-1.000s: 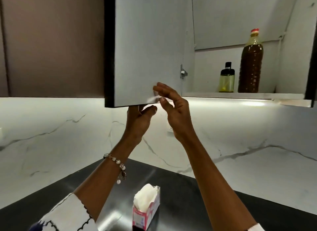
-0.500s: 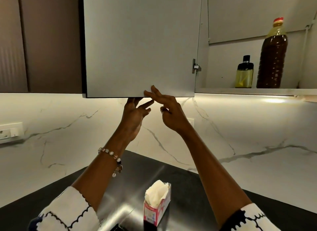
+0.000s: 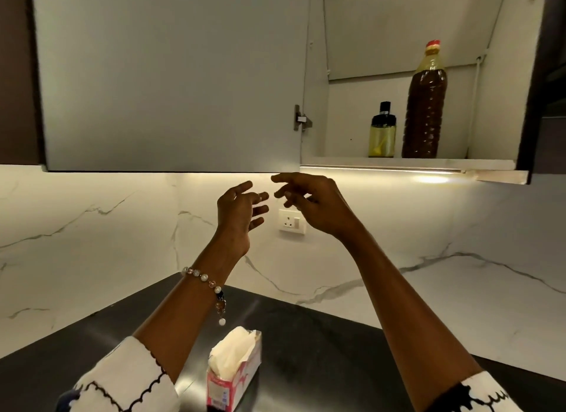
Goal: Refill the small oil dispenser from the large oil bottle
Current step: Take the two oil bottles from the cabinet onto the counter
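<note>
A tall large oil bottle [image 3: 424,105] with dark brown oil and a red cap stands on the shelf of the open wall cabinet at the upper right. Just left of it stands the small oil dispenser [image 3: 382,137], clear with yellowish oil and a black top. My left hand [image 3: 240,211] and my right hand [image 3: 309,201] hover side by side just below the swung-open cabinet door [image 3: 171,74], fingers loosely spread, holding nothing and touching nothing. Both hands are left of and below the bottles.
A tissue box [image 3: 234,368] stands on the dark countertop [image 3: 321,350] between my forearms. A wall socket [image 3: 292,223] sits on the marble backsplash behind my hands. A light strip [image 3: 379,168] runs under the cabinet shelf.
The cabinet door has swung further open to the left. Both hands have left its lower edge and dropped slightly, fingers now spread free.
</note>
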Available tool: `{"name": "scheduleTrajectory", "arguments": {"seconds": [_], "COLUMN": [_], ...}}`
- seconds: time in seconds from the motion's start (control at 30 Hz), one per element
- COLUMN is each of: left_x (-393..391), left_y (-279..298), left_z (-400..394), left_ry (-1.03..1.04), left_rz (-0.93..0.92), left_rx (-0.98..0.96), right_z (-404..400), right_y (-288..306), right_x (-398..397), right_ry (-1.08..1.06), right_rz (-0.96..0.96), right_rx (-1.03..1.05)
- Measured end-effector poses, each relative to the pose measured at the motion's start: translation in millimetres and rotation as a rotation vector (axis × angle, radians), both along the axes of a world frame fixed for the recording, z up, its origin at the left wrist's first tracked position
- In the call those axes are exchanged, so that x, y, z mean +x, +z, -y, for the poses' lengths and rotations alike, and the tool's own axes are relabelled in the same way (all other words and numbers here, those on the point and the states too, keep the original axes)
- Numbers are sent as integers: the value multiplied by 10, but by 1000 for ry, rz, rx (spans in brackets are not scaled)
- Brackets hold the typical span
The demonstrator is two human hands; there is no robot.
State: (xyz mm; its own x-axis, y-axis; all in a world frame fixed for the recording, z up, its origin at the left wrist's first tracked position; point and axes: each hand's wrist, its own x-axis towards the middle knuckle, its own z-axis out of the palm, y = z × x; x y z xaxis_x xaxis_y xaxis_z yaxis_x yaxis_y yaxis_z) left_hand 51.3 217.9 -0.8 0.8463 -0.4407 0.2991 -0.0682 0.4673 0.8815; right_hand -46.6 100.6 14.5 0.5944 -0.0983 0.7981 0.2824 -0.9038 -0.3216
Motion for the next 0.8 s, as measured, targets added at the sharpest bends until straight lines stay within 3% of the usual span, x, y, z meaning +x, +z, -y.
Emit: {"name": "scheduleTrajectory", "arguments": {"seconds": [0.17, 0.47, 0.63, 0.8], "left_x": [-247, -561, -542, -348], "left_y": [127, 578, 841, 1062], "left_z": [479, 1420, 1979, 2628], "left_ry": [-47, -139, -89, 80], "left_rz": [198, 562, 729, 735], "left_rx": [85, 123, 99, 68], "right_z": [478, 1323, 1789, 2308], "right_y": [101, 414, 678, 925], "right_x": [-535, -1213, -1260, -1085], "right_ry": [-75, -174, -282, -577], "right_rz": [89, 276, 467, 562], "right_rx": [46, 320, 476, 610]}}
